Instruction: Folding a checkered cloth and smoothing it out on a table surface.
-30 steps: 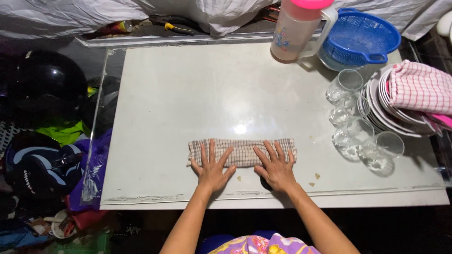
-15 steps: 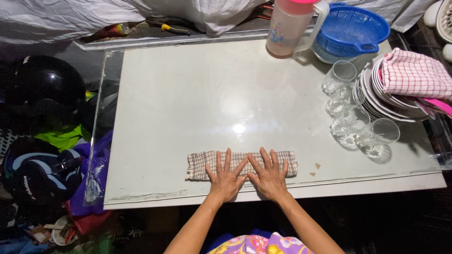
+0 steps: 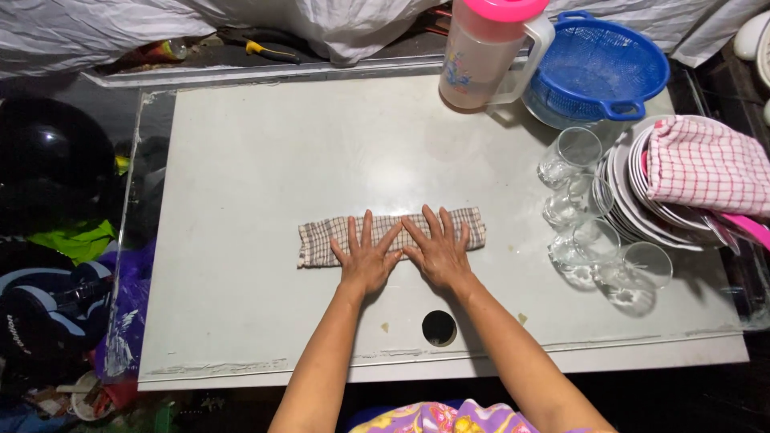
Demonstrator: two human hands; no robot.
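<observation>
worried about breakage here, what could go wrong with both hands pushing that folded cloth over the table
1. The glasses lie on their sides to the right of the cloth. A wide sweep by the right hand could knock them rolling.
2. The plates lean in a stack just behind the glasses, so a bumped glass may strike them.
3. The hole in the table sits right below the left hand and right hand; the cloth could snag or sag into it.
</observation>
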